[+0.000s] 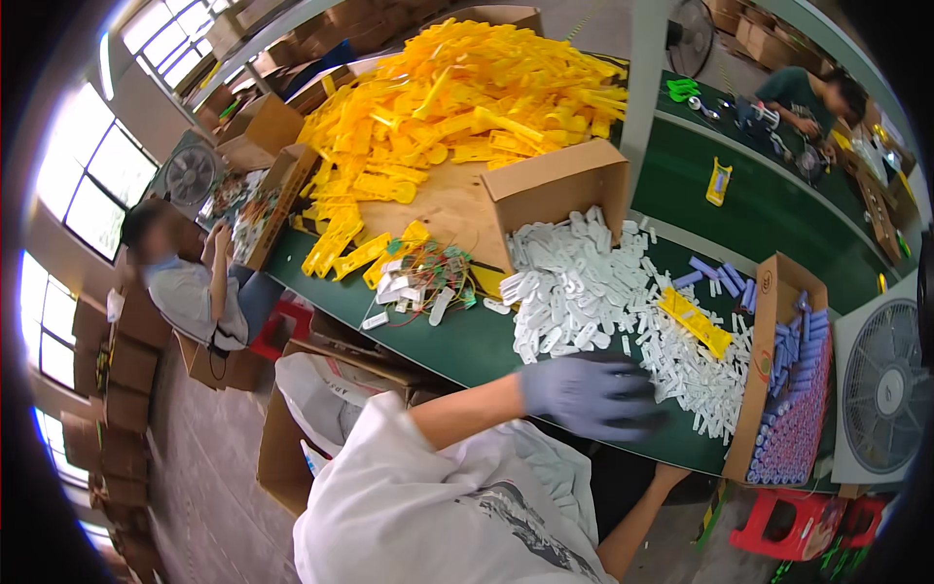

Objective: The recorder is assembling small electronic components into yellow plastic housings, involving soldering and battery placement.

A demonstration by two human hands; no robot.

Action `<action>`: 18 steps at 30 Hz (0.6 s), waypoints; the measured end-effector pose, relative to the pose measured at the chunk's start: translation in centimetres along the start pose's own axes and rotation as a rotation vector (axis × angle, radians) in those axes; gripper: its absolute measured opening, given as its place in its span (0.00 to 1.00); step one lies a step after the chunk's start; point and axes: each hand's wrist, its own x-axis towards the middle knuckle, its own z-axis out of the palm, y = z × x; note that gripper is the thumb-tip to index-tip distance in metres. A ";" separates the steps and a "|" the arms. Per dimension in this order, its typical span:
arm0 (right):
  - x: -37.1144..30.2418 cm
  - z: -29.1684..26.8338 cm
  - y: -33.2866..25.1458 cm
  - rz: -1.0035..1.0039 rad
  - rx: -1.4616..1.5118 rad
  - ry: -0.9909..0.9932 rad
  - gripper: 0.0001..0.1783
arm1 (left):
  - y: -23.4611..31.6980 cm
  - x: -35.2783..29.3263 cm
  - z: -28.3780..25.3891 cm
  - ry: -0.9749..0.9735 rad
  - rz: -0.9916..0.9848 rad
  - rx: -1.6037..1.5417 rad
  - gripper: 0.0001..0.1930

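My left hand (595, 397), in a grey glove, hovers over the front edge of the green table (428, 343). Its fingers reach out to the right, slightly smeared by motion, and I see nothing held in them. Just beyond it lies a heap of white oval plastic pieces (574, 282); to its right spread many small white strips (696, 375). A yellow plastic casing (695, 322) rests on those strips. My bare right hand (669, 475) is lower, at the table's edge, its fingers hidden from view.
A large mound of yellow plastic casings (457, 97) covers the far table. Wired green circuit boards (443, 268) lie left of the white heap. A carton of purple cylindrical cells (793, 419) and a fan (887, 375) stand right. Two people (199, 292) (812, 102) sit nearby.
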 end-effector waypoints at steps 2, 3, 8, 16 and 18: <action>0.5 0.3 -0.1 -0.063 0.015 0.065 0.22 | -1.0 -6.8 -5.7 -0.113 -0.408 0.092 0.15; 0.3 0.1 -0.2 -0.093 0.015 0.142 0.22 | -1.9 -10.1 -8.5 -0.169 -0.735 0.205 0.15; 0.8 -2.2 -1.3 0.058 0.180 0.099 0.17 | -9.5 -30.0 -19.8 0.097 -1.543 0.747 0.26; -0.2 -4.7 -4.8 0.240 0.181 0.157 0.19 | -11.6 -40.0 -23.4 -0.499 -1.848 0.447 0.49; 0.1 -5.7 -6.5 0.345 0.073 0.126 0.19 | -11.5 -38.1 -22.5 -0.508 -1.758 0.511 0.41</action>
